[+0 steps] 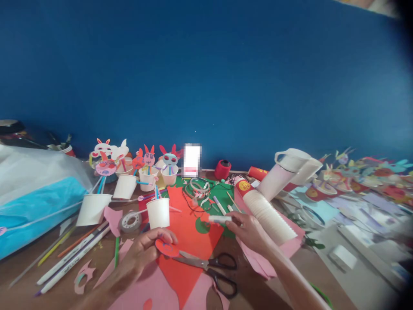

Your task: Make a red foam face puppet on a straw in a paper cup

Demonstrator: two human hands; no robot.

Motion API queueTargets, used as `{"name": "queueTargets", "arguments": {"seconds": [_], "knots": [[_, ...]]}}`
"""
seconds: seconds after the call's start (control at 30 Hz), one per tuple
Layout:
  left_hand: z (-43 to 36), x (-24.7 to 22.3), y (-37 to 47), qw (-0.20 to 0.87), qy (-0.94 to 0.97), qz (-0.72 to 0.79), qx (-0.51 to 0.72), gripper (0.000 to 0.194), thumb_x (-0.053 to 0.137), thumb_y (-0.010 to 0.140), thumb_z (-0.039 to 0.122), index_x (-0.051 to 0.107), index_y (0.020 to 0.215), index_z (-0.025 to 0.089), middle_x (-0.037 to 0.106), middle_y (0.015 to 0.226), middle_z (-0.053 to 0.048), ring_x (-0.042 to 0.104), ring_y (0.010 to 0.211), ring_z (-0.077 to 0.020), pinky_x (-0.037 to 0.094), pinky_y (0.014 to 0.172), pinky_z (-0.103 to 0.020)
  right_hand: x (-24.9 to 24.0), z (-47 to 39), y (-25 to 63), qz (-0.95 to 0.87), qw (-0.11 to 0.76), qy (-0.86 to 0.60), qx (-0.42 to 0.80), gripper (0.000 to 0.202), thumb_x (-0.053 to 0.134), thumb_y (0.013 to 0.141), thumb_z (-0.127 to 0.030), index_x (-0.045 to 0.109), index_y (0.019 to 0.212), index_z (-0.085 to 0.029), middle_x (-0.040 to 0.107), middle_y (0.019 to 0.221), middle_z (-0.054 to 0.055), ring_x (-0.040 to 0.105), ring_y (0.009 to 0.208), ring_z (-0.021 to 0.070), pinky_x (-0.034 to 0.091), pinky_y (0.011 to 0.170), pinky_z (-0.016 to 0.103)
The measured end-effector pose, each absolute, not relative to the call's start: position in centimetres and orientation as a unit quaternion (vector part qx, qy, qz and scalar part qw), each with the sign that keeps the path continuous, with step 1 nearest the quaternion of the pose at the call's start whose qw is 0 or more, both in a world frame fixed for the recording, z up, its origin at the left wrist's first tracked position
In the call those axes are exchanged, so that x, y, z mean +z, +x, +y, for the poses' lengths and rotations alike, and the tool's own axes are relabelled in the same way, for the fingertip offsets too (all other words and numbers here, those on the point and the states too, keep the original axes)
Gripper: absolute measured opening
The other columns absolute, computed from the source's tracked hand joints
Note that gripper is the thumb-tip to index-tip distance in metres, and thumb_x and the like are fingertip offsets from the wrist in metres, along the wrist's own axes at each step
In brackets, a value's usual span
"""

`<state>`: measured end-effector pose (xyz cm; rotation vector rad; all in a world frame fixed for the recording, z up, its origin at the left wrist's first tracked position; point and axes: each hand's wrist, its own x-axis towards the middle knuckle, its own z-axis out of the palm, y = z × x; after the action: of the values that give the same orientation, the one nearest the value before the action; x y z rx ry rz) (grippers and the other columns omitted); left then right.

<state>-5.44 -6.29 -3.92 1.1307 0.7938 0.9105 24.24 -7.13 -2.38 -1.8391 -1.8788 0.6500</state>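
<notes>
My left hand [151,242] pinches a round orange-red paper cutout [167,248] with purple marks drawn on it. Closed round a small white tube [220,219], possibly a glue stick, is my right hand [245,229]. Open-bladed scissors with black handles [206,262] lie below, their tips near the cutout. Beneath them a red-orange paper sheet [190,239] covers pink paper [142,288]. A white paper cup [158,213] with straws in it stands just beyond my left hand. A green paper circle [202,225] lies beside the tube.
Several cups hold paper animal faces on straws, such as a blue face [170,159]. A tape roll [130,221] and markers [75,256] lie at left. Right are a stack of paper cups [269,215], a white jug [280,172] and a white block [343,257]. A blue wall [206,77] rises behind.
</notes>
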Motion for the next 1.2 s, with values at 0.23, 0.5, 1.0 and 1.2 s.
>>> {"name": "queueTargets", "arguments": {"seconds": [0.23, 0.5, 1.0, 1.2], "knots": [[-6.8, -2.8, -5.4, 0.694, 0.495, 0.362, 0.378, 0.032, 0.051, 0.075, 0.044, 0.062, 0.072, 0.015, 0.059, 0.087, -0.01, 0.053, 0.066, -0.0181, 0.04, 0.06, -0.028, -2.5, -6.9, 21.6, -0.528, 0.405, -0.463, 0.585, 0.03, 0.059, 0.076, -0.037, 0.06, 0.096, -0.015, 0.06, 0.071, 0.001, 0.051, 0.062, 0.0108, 0.038, 0.061, 0.024], [-6.6, -2.8, -5.9, 0.66, 0.553, 0.369, 0.35, 0.031, 0.047, 0.079, 0.039, 0.061, 0.065, 0.016, 0.061, 0.087, -0.01, 0.051, 0.087, -0.0237, 0.036, 0.077, -0.031, -3.5, -6.3, 18.5, -0.449, 0.426, -0.352, 0.702, 0.027, 0.067, 0.072, -0.033, 0.061, 0.093, -0.017, 0.061, 0.071, 0.0, 0.051, 0.06, 0.0077, 0.035, 0.058, 0.02], [-7.4, -3.5, -4.5, 0.622, 0.486, 0.492, 0.367, 0.025, 0.061, 0.067, 0.029, 0.064, 0.091, 0.023, 0.062, 0.076, 0.0, 0.051, 0.064, -0.0146, 0.041, 0.059, -0.022, -5.4, -6.4, 16.7, -0.406, 0.418, -0.391, 0.713, 0.03, 0.073, 0.064, -0.031, 0.06, 0.088, -0.018, 0.059, 0.072, -0.003, 0.054, 0.064, 0.009, 0.04, 0.062, 0.021], [-7.3, -3.6, -3.8, 0.654, 0.436, 0.487, 0.381, 0.032, 0.067, 0.064, 0.036, 0.065, 0.092, 0.019, 0.064, 0.074, -0.002, 0.056, 0.07, -0.0176, 0.045, 0.066, -0.026, -5.0, -7.5, 15.3, -0.399, 0.44, -0.419, 0.686, 0.033, 0.073, 0.063, -0.033, 0.06, 0.09, -0.018, 0.062, 0.075, -0.001, 0.057, 0.067, 0.0113, 0.044, 0.062, 0.023]]}}
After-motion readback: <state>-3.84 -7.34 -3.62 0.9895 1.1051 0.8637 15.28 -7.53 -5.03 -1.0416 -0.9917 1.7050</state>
